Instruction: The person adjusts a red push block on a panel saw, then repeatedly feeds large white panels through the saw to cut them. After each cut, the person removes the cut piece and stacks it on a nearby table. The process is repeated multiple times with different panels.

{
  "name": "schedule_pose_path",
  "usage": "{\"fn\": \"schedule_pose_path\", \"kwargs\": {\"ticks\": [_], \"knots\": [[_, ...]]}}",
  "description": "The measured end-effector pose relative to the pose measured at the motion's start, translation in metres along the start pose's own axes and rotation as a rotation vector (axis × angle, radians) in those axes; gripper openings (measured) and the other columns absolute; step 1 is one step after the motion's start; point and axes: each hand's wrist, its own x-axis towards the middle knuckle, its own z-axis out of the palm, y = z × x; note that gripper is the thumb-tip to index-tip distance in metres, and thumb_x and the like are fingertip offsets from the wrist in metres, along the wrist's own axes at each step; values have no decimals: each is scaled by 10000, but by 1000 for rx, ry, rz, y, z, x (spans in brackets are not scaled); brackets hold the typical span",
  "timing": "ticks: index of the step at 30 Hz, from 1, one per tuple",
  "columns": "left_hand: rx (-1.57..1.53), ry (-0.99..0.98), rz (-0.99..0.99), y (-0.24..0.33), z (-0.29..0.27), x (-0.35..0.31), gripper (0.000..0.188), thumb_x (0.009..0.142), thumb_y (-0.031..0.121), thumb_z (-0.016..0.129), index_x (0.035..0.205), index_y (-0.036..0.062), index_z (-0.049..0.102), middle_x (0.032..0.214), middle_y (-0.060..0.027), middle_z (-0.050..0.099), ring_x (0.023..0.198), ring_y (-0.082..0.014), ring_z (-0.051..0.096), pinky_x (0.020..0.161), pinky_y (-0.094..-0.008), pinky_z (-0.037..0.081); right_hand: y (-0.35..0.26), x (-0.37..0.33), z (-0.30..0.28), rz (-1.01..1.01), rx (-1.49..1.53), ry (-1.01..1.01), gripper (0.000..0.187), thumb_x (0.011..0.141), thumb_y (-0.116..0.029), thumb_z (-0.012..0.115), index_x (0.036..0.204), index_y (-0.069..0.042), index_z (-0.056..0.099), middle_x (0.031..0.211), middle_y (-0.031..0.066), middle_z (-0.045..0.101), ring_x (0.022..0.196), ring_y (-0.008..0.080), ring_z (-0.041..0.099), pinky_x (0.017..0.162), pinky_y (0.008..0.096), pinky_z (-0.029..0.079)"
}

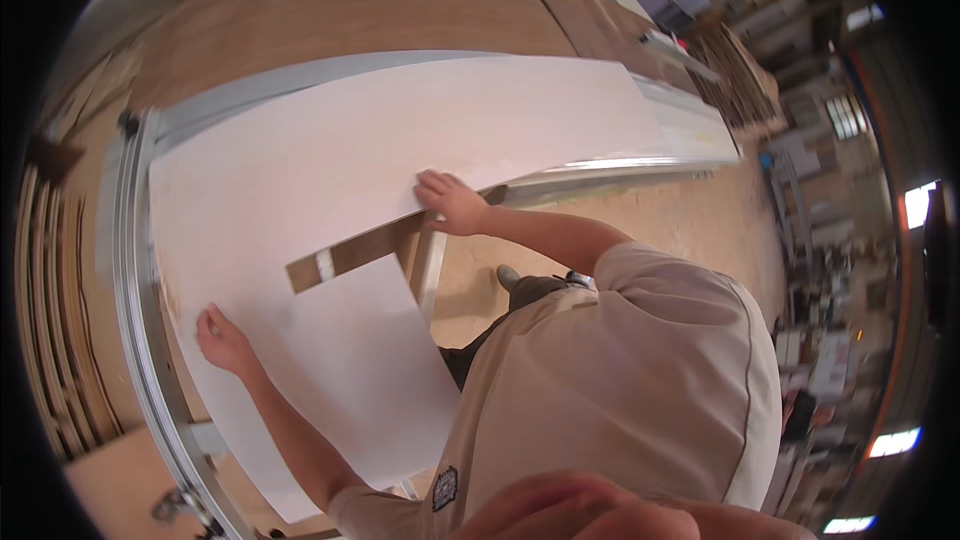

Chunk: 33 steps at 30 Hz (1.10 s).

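A large white board lies flat in front of me, with a long rectangular slot cut in from its near edge. My right hand rests on the board where the slot meets that edge, fingers spread and flat. Close to the board's left edge is my left hand, palm down, thumb and fingers apart; its fingertips reach toward the rim. Neither hand holds a loose item. Through the slot a brown surface and a small pale strip show below.
A metal rail runs along the left side. A metal beam extends to the right under the board. Brown wooden panels lie beyond it. Stacked sheets stand at far left, more boards at far right.
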Motion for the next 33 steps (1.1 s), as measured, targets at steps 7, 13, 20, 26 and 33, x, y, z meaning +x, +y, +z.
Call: {"fn": "schedule_pose_path", "kwargs": {"ticks": [7,13,20,26,33], "knots": [[-644,-1169,-530,350,134,-328,296,1009,195,552,1213,-17,582,1127,-128,681,987,-231,678,847,-331,530,216,-293,-92,164,374,176,154,878,-181,637,959,-51,648,987,133,617,919,357,593,819,456,506],[-1076,-997,-1297,562,275,-566,737,979,524,562,1437,-17,361,1482,-153,408,1325,-278,467,1054,-444,424,502,-657,-173,1234,491,295,282,935,-255,550,966,-8,683,952,186,701,934,366,660,821,449,523],[-869,-514,-1358,554,354,-528,512,1008,445,548,1285,24,457,1198,-161,577,1116,-266,570,933,-417,526,671,-721,-234,1560,886,952,349,988,-326,532,1071,-12,657,870,85,680,759,177,664,639,332,538],[-784,-418,-1424,471,353,-476,444,1023,416,528,1205,13,496,1002,-130,590,905,-253,588,798,-401,569,728,-700,-274,1551,881,1139,432,986,-408,554,1162,-20,623,977,102,667,783,190,657,647,352,547],[-725,-675,-1180,401,263,-462,475,1047,444,413,1326,68,492,1240,-121,595,1044,-250,604,881,-390,557,832,-709,-323,1862,477,1012,591,994,-523,465,1156,22,626,956,139,676,760,270,664,573,410,556]]}}
